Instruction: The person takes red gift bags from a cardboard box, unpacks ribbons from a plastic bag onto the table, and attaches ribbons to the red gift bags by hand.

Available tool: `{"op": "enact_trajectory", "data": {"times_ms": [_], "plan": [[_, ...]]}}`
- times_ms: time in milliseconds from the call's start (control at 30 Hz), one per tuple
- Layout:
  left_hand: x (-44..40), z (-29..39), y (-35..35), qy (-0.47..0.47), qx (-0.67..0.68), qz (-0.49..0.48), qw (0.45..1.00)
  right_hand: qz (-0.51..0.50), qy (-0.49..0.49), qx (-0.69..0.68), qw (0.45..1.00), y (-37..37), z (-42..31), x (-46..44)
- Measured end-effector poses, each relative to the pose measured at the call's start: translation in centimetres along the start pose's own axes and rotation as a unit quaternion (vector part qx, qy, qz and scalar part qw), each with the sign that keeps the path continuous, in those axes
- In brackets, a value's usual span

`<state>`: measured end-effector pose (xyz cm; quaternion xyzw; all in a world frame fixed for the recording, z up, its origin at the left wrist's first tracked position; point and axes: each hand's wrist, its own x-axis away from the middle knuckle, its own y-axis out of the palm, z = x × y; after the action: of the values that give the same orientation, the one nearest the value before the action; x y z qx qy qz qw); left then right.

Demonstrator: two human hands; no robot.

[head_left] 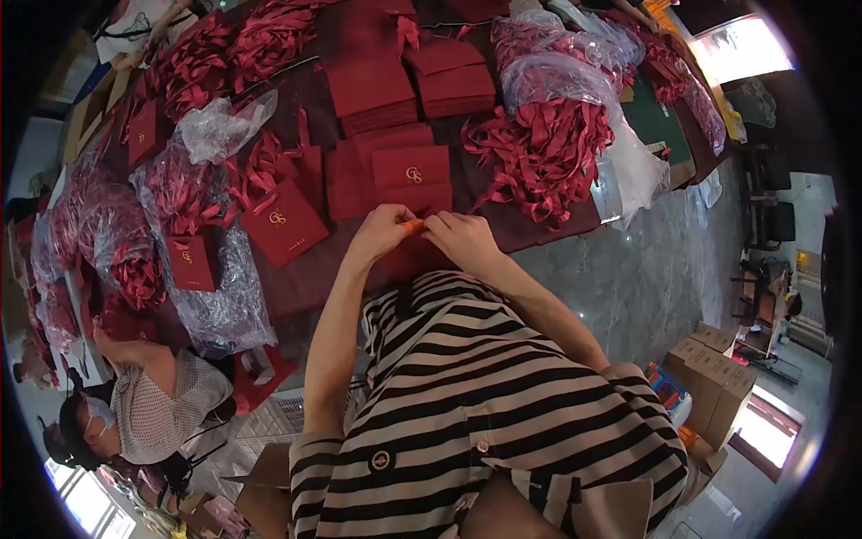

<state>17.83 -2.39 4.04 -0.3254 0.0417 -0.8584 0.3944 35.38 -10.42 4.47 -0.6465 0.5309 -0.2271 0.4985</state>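
At the table's front edge, my left hand (384, 233) and my right hand (461, 240) meet with their fingers pinched close together. A small orange band (414, 226) shows at the fingertips of my left hand. Both hands grip the upper part of a red paper bag (411, 259), which hangs below them against the striped shirt; my fingers hide most of its top. Just beyond lies a stack of flat red bags (411, 189), the top one bearing a gold logo. To the left, another red bag (285, 223) with the same logo lies tilted.
Taller stacks of red bags (373, 94) stand farther back. Red ribbon bundles (548, 153) spill from clear plastic at right, with more ribbon heaps (193, 67) at back left. A masked co-worker (166, 404) sits at lower left. Cardboard boxes (714, 377) stand on the floor at right.
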Motion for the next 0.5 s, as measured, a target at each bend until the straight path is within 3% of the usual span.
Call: {"op": "enact_trajectory", "data": {"times_ms": [100, 233, 300, 333, 367, 433, 500], "plan": [[-0.5, -1.2, 0.1, 0.026, 0.039, -0.032, 0.998, 0.028, -0.027, -0.013, 0.999, 0.1, 0.1, 0.0], [-0.4, -2.0, 1.1, 0.062, 0.05, 0.038, 0.996, -0.044, 0.065, -0.072, 0.994, -0.7, -0.3, -0.3], [-0.1, -1.1, 0.7, -0.019, 0.331, 0.093, 0.939, -0.087, 0.096, -0.083, 0.988, -0.8, 0.1, -0.2], [0.1, -0.9, -0.1, -0.071, 0.408, 0.136, 0.9, -0.124, 0.109, -0.094, 0.982, -0.7, 0.8, 0.0], [0.2, -0.8, 0.1, -0.071, 0.405, 0.131, 0.902, -0.161, 0.123, -0.105, 0.974, -1.3, 0.8, -0.2], [0.4, -0.6, 0.5, 0.033, 0.385, 0.241, 0.89, -0.183, 0.124, -0.154, 0.963, -2.8, 0.8, -0.5], [0.6, -1.2, 1.0, 0.089, 0.348, 0.188, 0.914, -0.206, 0.122, -0.204, 0.949, -3.6, 1.0, -1.0]]}}
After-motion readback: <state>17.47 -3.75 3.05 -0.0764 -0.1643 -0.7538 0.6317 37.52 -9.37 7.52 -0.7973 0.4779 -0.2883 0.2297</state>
